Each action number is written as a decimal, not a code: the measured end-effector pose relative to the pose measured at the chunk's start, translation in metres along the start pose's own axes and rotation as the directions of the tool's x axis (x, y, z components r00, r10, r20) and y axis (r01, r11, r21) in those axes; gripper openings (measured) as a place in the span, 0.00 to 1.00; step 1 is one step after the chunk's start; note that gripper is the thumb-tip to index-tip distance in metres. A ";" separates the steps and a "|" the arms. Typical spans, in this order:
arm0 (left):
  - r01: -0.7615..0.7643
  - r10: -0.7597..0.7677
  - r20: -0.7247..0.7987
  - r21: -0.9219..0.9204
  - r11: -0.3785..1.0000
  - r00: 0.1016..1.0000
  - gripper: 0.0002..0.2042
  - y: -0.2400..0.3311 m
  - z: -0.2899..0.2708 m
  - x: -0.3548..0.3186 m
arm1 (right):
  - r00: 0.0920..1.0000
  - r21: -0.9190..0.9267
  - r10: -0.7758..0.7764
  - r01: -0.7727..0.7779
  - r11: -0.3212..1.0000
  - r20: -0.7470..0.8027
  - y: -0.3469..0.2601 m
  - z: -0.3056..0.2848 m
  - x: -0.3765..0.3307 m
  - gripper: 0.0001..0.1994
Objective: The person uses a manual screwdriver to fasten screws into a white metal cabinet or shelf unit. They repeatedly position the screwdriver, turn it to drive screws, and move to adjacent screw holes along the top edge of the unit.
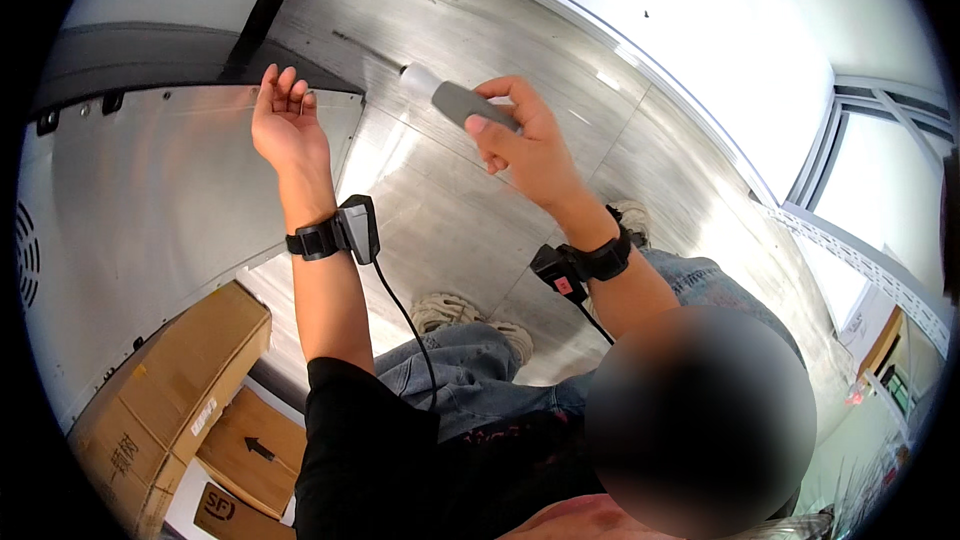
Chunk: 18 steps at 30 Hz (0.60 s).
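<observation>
Left hand (288, 120) raised at 11 o'clock, palm up, fingers (284, 82) loosely spread, holding nothing, at the top edge of the metal panel (150, 200). Right hand (525, 140) at 12 o'clock, fingers wrapped around a grey-handled screwdriver (455, 100), shaft pointing toward 10 o'clock. Black wrist straps on both forearms. Brown cardboard boxes (175, 380) at 8 o'clock; one has a black arrow, another a pale label strip.

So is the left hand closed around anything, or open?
Open. The left hand rests with fingers spread against the metal panel's top edge, gripping nothing; the right hand holds the grey-handled tool.
</observation>
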<state>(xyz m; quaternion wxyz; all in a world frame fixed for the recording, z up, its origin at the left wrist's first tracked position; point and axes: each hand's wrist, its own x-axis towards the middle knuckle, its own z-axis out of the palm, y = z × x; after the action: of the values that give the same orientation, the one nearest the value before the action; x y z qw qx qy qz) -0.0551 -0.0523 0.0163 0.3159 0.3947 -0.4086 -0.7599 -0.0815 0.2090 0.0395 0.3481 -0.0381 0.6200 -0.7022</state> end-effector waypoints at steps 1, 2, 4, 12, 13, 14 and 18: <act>-0.009 0.007 0.037 0.043 0.999 0.999 0.14 -0.008 0.005 -0.002 | 0.999 0.042 -0.009 0.010 0.999 -0.039 -0.002 -0.008 -0.001 0.16; -0.018 0.012 0.076 0.085 0.996 0.997 0.14 -0.018 0.010 -0.004 | 0.997 0.084 -0.016 0.023 0.996 -0.081 -0.003 -0.017 -0.002 0.16; 0.035 -0.072 0.166 0.219 0.975 0.983 0.13 -0.038 0.031 -0.014 | 0.986 0.171 -0.037 0.065 0.983 -0.162 -0.002 -0.030 -0.004 0.16; -0.253 -0.297 0.710 0.558 0.791 0.639 0.12 -0.151 0.173 -0.070 | 0.890 0.408 0.031 0.178 0.896 -0.456 0.019 -0.101 -0.027 0.16; -0.351 -0.254 0.747 0.547 0.760 0.614 0.13 -0.169 0.190 -0.071 | 0.867 0.399 0.028 0.201 0.895 -0.498 0.022 -0.111 -0.030 0.16; -0.445 -0.213 0.782 0.530 0.722 0.585 0.13 -0.186 0.206 -0.073 | 0.843 0.390 0.026 0.221 0.894 -0.537 0.025 -0.120 -0.033 0.15; -0.738 -0.166 0.866 0.491 0.463 0.472 0.14 -0.235 0.243 -0.092 | 0.757 0.357 0.056 0.241 0.903 -0.651 0.036 -0.148 -0.041 0.13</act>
<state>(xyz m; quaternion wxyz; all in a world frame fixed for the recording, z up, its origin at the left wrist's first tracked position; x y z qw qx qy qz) -0.2562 0.2213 -0.0710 -0.0042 -0.0095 -0.8828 -0.4697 -0.1068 0.3560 -0.0109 0.0762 0.2508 0.5329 -0.8046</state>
